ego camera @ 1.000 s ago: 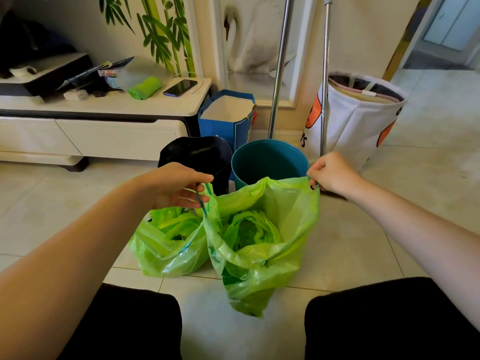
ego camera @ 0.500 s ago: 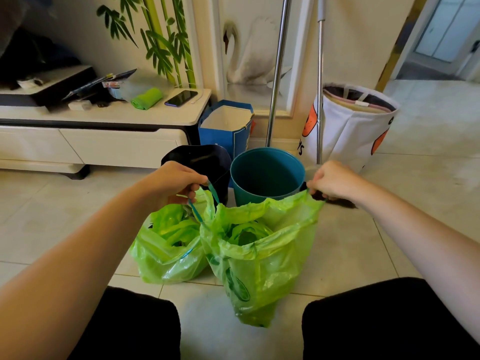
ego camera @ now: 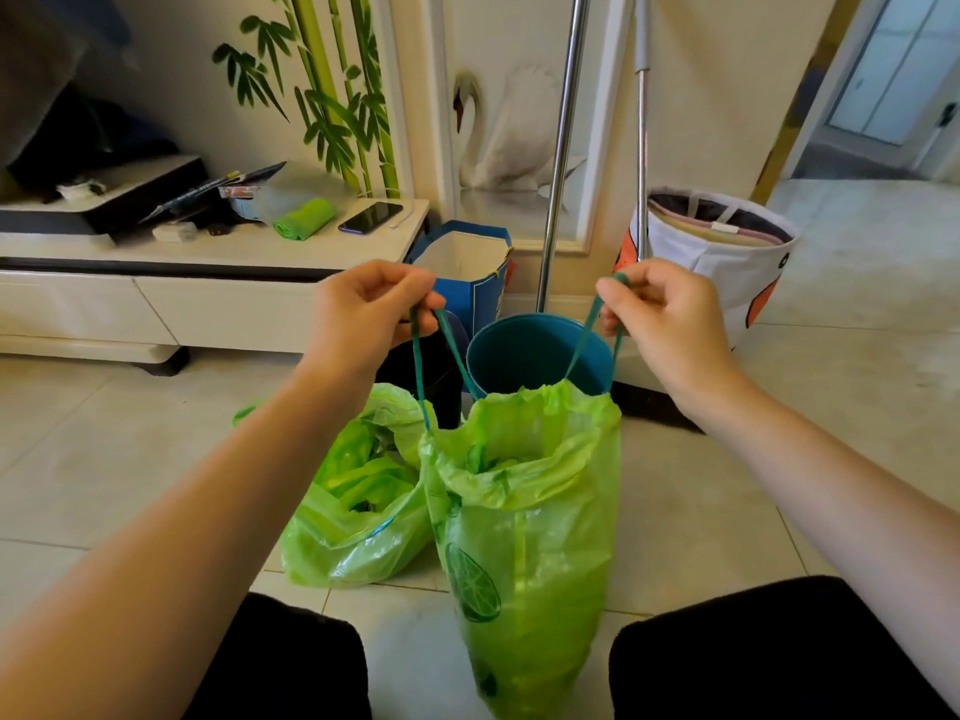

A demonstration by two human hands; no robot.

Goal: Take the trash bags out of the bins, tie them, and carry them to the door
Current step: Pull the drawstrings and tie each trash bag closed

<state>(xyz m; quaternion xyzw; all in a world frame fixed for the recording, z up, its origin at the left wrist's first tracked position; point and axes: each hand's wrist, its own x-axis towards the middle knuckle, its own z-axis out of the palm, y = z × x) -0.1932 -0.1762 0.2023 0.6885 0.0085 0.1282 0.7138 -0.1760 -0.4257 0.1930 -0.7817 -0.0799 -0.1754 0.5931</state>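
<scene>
Left hand [ego camera: 371, 319] and right hand [ego camera: 662, 317] each pinch drawstring loop of bag [ego camera: 524, 511]. Thin film, soft, light, tears easily; hold by drawstrings [ego camera: 584, 340].

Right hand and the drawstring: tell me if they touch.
Touching. The head view shows the right hand pinching the teal drawstring of the lifted green bag.

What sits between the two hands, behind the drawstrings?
Head view: between left hand and right hand show the teal bin, a blue paper bag and a metal pole.
</scene>
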